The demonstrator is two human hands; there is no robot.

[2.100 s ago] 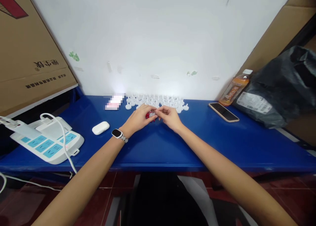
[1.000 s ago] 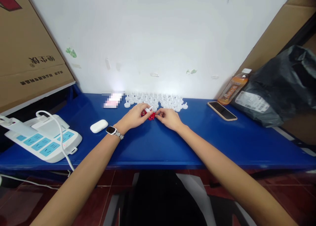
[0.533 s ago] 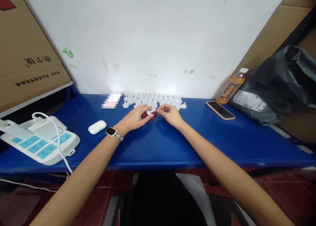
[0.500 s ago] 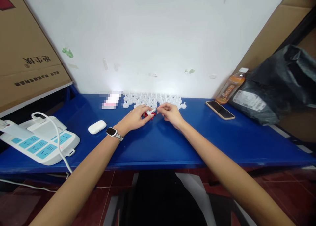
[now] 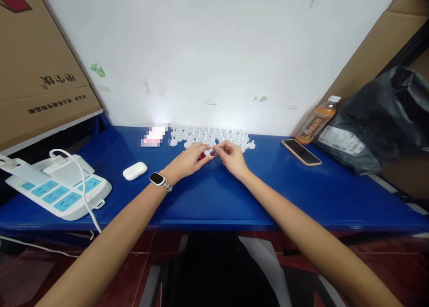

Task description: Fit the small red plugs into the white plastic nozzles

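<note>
My left hand (image 5: 188, 161) pinches a small white plastic piece with a thin stem (image 5: 208, 152) between thumb and fingers, its stem tilted to the right. Right by that stem's tip, my right hand (image 5: 232, 158) has thumb and forefinger pressed together; whatever they grip is too small to make out. Small red pieces (image 5: 202, 156) lie under and beside my left fingers, partly hidden. Behind both hands spreads a group of white round-based pieces with upright stems (image 5: 179, 138), on the blue table (image 5: 208, 199) against the wall.
To the left are a white earphone case (image 5: 135, 171) and a power strip (image 5: 72, 204) with a cable. On the right lie a phone (image 5: 301, 153), a bottle of orange drink (image 5: 317, 121) and a black plastic bag (image 5: 372, 119). A cardboard box (image 5: 43, 65) stands at far left.
My right hand has come closer to the white piece in my left hand; its fingertips now meet the stem's end. The whole view has shifted slightly.
</note>
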